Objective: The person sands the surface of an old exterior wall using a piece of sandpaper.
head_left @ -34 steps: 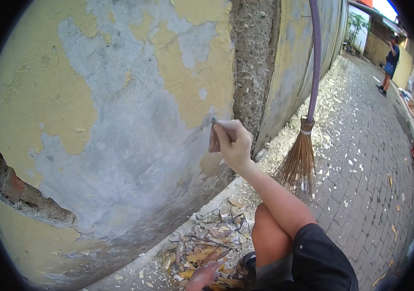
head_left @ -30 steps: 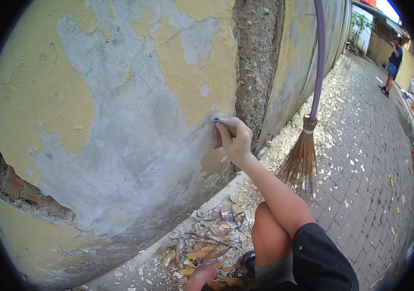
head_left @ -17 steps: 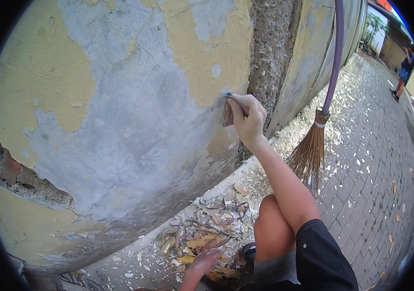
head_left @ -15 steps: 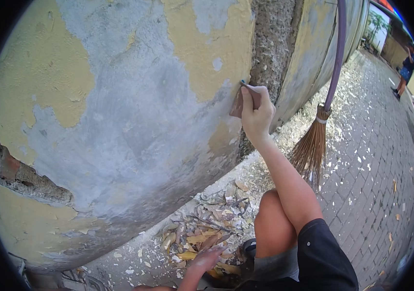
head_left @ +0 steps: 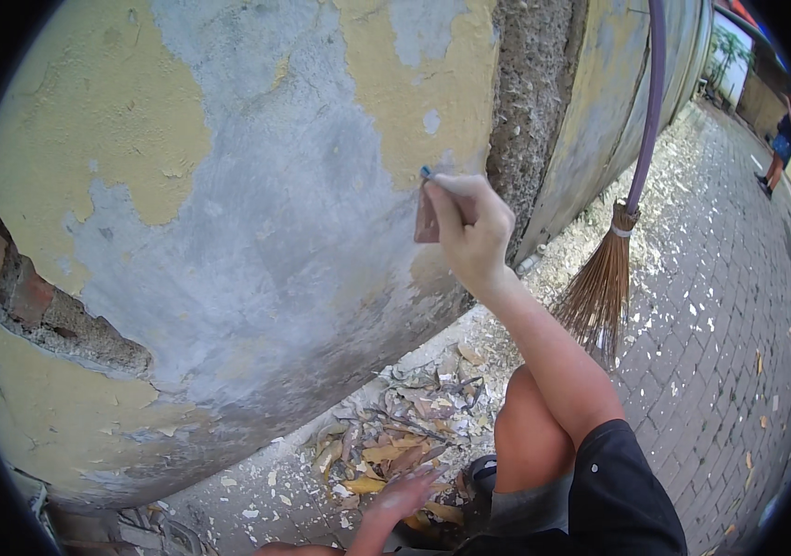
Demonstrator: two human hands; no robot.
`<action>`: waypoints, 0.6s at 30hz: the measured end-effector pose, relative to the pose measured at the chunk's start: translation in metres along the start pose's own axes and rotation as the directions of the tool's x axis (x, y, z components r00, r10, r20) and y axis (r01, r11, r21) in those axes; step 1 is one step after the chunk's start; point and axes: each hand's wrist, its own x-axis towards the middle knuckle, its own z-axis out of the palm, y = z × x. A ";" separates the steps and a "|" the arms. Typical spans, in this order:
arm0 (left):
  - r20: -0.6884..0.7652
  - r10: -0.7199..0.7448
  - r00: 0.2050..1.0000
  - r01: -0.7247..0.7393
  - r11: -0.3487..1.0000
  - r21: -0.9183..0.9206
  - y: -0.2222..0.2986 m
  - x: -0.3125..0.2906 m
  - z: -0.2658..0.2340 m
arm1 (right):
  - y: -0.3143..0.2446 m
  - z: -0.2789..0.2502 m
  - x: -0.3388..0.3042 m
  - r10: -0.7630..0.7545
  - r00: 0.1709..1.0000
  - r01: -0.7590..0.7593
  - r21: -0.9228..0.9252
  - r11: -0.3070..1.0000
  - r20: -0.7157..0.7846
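Note:
My right hand [head_left: 477, 227] is closed, pinching a thin, flat reddish-brown piece [head_left: 426, 219] with a blue-green spot at its upper end. Its exact kind is unclear. The piece is at the face of the wall [head_left: 265, 213], where yellow paint has flaked off and grey plaster shows. Low down, my left hand [head_left: 404, 493] hangs in front of a heap of dry leaves [head_left: 386, 454]. Its fingers stretch forward, and nothing shows in them.
A stick broom [head_left: 604, 269] with a purple handle stands right of my forearm. Paint flakes cover the wall's foot and the brick paving [head_left: 683, 361]. A rough groove [head_left: 530, 102] runs down the wall; a broken patch bares bricks [head_left: 34, 301]. Another person [head_left: 782, 146] stands far right.
My right hand has moved left and slightly down along the wall with the reddish-brown piece. My view has shifted a little; the left hand stays low by the leaves.

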 end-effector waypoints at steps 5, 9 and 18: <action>0.106 -0.056 0.993 0.052 0.998 0.047 0.000 0.001 0.005 | 0.015 0.007 0.007 -0.172 0.979 0.188 -0.157 0.969 0.112; 0.075 -0.055 0.996 0.052 0.998 0.044 -0.008 0.000 0.008 | 0.019 -0.018 0.029 0.305 0.920 -0.349 -0.160 0.923 -0.244; 0.090 -0.057 0.994 0.056 0.998 0.022 -0.013 0.003 0.009 | 0.017 0.013 0.017 -0.036 0.993 0.017 -0.168 0.986 -0.114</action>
